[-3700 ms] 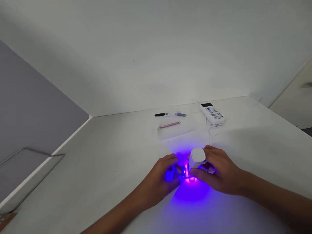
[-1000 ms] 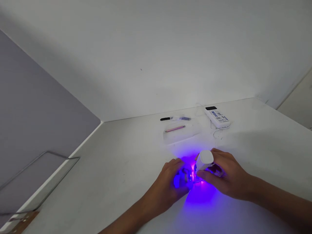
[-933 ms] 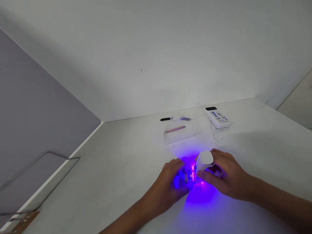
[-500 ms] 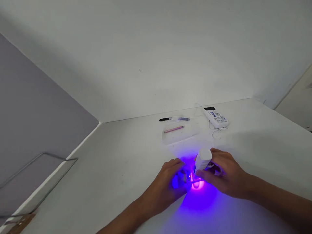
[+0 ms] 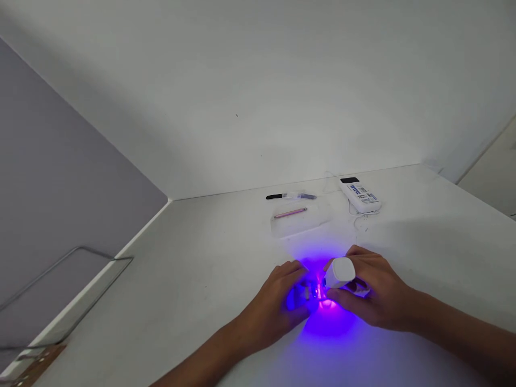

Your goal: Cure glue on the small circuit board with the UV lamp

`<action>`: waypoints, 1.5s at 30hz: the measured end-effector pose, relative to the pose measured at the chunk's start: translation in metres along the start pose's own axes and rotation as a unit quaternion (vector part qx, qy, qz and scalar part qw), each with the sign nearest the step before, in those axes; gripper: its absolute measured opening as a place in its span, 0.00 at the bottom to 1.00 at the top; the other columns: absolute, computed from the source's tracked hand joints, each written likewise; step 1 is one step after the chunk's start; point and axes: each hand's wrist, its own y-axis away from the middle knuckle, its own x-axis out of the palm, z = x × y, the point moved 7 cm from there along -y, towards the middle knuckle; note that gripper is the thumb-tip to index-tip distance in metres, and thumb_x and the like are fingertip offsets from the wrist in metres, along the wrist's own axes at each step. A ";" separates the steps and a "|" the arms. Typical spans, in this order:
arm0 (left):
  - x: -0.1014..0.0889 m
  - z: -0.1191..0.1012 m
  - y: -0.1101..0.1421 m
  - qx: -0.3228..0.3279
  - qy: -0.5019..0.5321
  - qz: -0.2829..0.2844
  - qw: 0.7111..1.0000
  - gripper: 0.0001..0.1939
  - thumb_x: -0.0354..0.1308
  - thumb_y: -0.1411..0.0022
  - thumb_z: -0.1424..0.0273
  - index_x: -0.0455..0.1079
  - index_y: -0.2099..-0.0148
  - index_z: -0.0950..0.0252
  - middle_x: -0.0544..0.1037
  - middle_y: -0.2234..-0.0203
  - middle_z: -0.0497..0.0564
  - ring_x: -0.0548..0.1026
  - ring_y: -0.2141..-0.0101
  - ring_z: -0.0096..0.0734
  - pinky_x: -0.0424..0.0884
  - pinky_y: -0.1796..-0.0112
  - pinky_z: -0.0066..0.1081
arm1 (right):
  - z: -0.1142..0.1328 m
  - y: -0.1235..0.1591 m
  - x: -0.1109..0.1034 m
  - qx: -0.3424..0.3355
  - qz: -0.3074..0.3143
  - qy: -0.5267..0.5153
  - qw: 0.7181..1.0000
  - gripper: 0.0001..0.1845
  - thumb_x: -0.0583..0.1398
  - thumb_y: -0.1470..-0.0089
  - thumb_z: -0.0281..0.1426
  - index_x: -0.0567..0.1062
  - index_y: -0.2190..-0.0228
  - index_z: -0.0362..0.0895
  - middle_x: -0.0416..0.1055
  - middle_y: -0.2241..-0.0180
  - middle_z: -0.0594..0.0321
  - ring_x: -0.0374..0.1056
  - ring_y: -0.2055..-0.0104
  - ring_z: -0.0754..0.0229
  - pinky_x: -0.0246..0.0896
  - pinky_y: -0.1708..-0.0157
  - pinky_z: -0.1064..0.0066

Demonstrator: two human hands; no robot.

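My right hand (image 5: 373, 287) is wrapped round a small white handheld UV lamp (image 5: 342, 270), its square end tilted up towards me. Violet-blue light pours from its lower side onto the white table (image 5: 193, 279), with a bright pink spot between my hands. To the left of the lamp, my left hand (image 5: 282, 298) is curled with thumb and fingers round a small object (image 5: 300, 295); blue glare washes it out, so its kind cannot be told. The fingertips of both hands are close together at the light.
Behind my hands a pink pen-like tool (image 5: 290, 213) lies on a clear plastic sheet (image 5: 298, 228). Past it are a black-ended tool (image 5: 276, 196) and a grey-ended one (image 5: 308, 196). A white power bank (image 5: 360, 194) with a cable stands near the wall. At left is a metal wire frame (image 5: 100, 290).
The white lamp has tipped slightly to the right and down, and the glow on the table has shrunk a little. My left hand stays curled in nearly the same place.
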 end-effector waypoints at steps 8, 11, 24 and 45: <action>0.000 0.000 -0.001 0.009 0.000 0.003 1.000 0.04 0.61 0.34 0.74 0.69 0.62 0.62 0.72 0.63 0.48 0.68 0.63 0.34 0.63 0.60 0.34 | 0.000 0.001 0.000 -0.001 0.010 -0.016 1.000 0.11 0.57 0.33 0.33 0.76 0.67 0.44 0.70 0.79 0.67 0.62 0.76 0.63 0.58 0.72 0.72; 0.001 0.000 0.001 0.006 -0.004 0.006 1.000 0.03 0.60 0.34 0.74 0.69 0.61 0.62 0.72 0.64 0.48 0.68 0.63 0.34 0.63 0.60 0.34 | 0.001 0.002 0.000 -0.005 0.011 -0.018 1.000 0.10 0.58 0.34 0.32 0.75 0.68 0.44 0.72 0.78 0.66 0.63 0.76 0.63 0.59 0.71 0.72; 0.001 0.003 0.001 0.016 -0.013 0.000 1.000 0.04 0.61 0.34 0.74 0.70 0.58 0.61 0.72 0.64 0.48 0.69 0.61 0.36 0.65 0.57 0.36 | -0.008 -0.001 -0.001 0.035 -0.010 0.002 0.999 0.16 0.57 0.31 0.37 0.73 0.71 0.45 0.71 0.78 0.67 0.63 0.77 0.64 0.60 0.73 0.72; 0.001 -0.001 -0.001 0.019 -0.026 0.009 0.999 0.03 0.60 0.35 0.75 0.68 0.62 0.63 0.71 0.65 0.48 0.68 0.64 0.34 0.65 0.60 0.34 | 0.007 0.000 -0.004 -0.043 -0.019 -0.009 0.999 0.08 0.57 0.36 0.29 0.73 0.68 0.45 0.68 0.80 0.69 0.62 0.77 0.64 0.60 0.73 0.71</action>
